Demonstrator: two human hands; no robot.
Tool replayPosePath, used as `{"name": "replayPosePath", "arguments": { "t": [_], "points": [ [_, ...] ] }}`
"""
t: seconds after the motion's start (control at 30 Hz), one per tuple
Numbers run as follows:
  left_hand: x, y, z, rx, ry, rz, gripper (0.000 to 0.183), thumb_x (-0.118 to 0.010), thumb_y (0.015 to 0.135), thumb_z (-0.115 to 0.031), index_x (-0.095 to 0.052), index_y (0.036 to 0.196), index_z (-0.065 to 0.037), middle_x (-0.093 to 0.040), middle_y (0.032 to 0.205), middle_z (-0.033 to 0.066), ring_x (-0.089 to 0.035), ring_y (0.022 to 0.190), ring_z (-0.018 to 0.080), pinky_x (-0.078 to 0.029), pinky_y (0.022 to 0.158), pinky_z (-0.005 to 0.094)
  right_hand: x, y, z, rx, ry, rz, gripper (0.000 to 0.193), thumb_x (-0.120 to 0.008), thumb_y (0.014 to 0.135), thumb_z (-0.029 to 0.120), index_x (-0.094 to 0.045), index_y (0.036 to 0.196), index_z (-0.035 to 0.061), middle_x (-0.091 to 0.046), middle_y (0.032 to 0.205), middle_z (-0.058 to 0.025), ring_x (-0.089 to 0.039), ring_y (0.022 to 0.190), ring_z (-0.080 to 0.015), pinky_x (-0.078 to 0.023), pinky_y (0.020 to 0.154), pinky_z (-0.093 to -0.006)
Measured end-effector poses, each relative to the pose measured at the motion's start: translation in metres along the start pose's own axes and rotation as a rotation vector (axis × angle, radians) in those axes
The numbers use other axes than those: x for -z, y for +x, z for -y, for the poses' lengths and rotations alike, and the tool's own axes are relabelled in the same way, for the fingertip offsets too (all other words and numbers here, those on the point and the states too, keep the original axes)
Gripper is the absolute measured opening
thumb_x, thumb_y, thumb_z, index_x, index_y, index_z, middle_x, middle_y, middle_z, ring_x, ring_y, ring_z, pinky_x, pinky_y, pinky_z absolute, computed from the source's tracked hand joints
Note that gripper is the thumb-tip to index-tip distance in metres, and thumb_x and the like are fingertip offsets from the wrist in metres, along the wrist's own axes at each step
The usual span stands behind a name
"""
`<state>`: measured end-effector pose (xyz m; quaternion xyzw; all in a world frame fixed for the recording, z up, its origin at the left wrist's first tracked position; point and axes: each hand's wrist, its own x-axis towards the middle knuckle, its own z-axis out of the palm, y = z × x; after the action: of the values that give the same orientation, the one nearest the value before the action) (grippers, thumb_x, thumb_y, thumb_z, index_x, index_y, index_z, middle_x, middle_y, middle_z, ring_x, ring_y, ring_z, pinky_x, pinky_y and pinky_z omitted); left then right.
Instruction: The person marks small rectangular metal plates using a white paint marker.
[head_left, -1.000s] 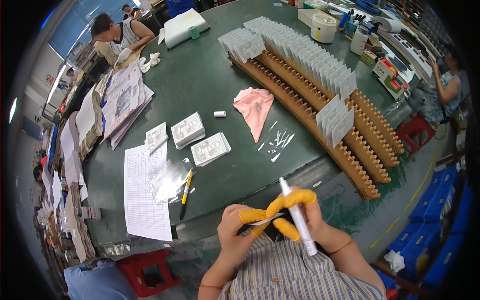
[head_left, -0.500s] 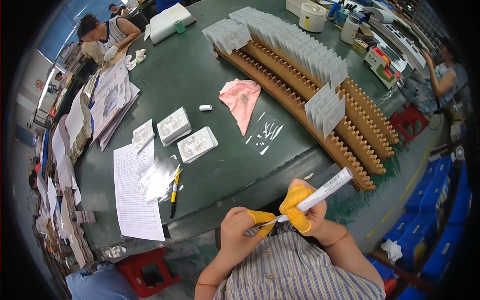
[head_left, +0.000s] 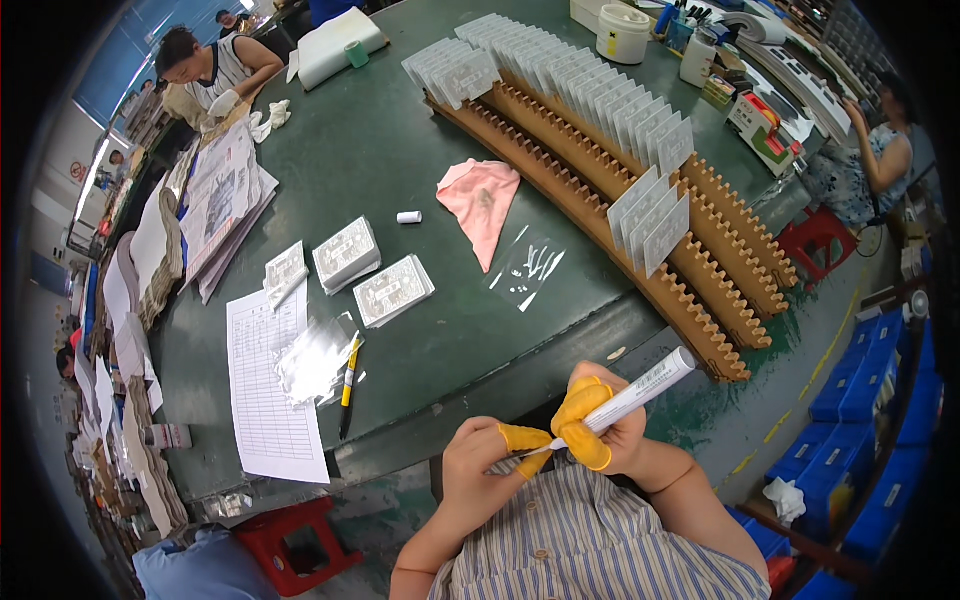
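Observation:
My right hand [head_left: 600, 420], with yellow finger cots, is closed round a thick white marker pen [head_left: 650, 385]. Its narrow tip points down to the left. My left hand [head_left: 490, 460], also in yellow finger cots, pinches a thin flat plate seen almost edge-on, mostly hidden by the fingers. The marker's tip meets or nearly meets that plate; I cannot tell whether they touch. Both hands are in front of my striped shirt, at the table's near edge. On the green table [head_left: 430, 370] lies a short white cap-like cylinder [head_left: 409, 217].
Brown notched racks [head_left: 690, 300] hold rows of upright translucent plates [head_left: 600, 95] at right. Stacks of printed plates [head_left: 347, 255], a pink cloth [head_left: 480, 205], a clear sheet with white marks [head_left: 528, 268], a form [head_left: 270, 420] and a yellow-black pen [head_left: 349, 385] lie on the table. Other people sit beyond.
The marker has shifted slightly left and down with my right hand, its rear end lower. My left hand stays nearly in place, still pinching.

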<state>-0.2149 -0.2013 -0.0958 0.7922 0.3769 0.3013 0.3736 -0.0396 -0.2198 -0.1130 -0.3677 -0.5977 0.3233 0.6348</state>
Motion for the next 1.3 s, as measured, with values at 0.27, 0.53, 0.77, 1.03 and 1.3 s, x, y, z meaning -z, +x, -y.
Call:
{"name": "replayPosePath", "arguments": {
  "t": [0.27,0.53,0.77,1.03,1.3],
  "points": [
    [0.0,0.0,0.001,0.02,-0.029,-0.012,0.024,-0.077,0.058,-0.004,-0.067,0.08,-0.005,-0.064,0.076,0.0039,-0.057,0.076,0.0202,-0.046,0.07,0.0294,0.0,-0.001,-0.002,0.041,0.004,-0.011,0.012,-0.071,0.072,0.01,-0.062,0.08,0.0067,-0.06,0.075,-0.0019,-0.048,0.062,-0.0156,-0.035,0.054,-0.0272],
    [0.001,-0.001,-0.001,0.004,-0.029,-0.028,0.023,-0.077,0.059,-0.002,-0.067,0.079,-0.004,-0.064,0.075,0.0036,-0.057,0.076,0.0198,-0.045,0.068,0.0287,-0.002,0.0,-0.002,0.067,0.016,0.001,0.013,-0.071,0.072,0.01,-0.061,0.081,0.0067,-0.061,0.076,-0.0021,-0.048,0.063,-0.016,-0.036,0.054,-0.0278],
    [0.0,-0.005,0.003,0.064,-0.13,-0.074,0.02,-0.076,0.06,0.001,-0.068,0.079,-0.004,-0.063,0.074,0.0031,-0.054,0.076,0.0165,-0.044,0.067,0.026,0.0,0.0,-0.004,0.033,0.02,-0.063,0.01,-0.069,0.074,0.01,-0.061,0.077,0.0055,-0.058,0.073,-0.0031,-0.047,0.062,-0.0149,-0.035,0.053,-0.0274],
    [0.002,-0.009,0.014,0.079,-0.247,-0.116,0.021,-0.076,0.064,-0.004,-0.068,0.083,-0.005,-0.066,0.08,0.0031,-0.059,0.073,0.0159,-0.045,0.075,0.0284,0.001,0.001,0.0,-0.008,0.052,-0.122,0.009,-0.067,0.076,0.011,-0.06,0.075,0.0045,-0.053,0.072,-0.0031,-0.047,0.06,-0.0109,-0.034,0.052,-0.0243],
    [0.0,-0.014,0.016,0.418,-0.915,-0.266,0.026,-0.074,0.069,0.002,-0.058,0.09,0.002,-0.06,0.096,0.0097,-0.063,0.084,0.0198,-0.05,0.076,0.029,0.0,0.001,-0.007,0.085,-0.043,-0.151,0.011,-0.069,0.072,0.005,-0.059,0.075,0.0035,-0.057,0.073,-0.0041,-0.049,0.062,-0.0137,-0.036,0.054,-0.0253]
  ]
}}
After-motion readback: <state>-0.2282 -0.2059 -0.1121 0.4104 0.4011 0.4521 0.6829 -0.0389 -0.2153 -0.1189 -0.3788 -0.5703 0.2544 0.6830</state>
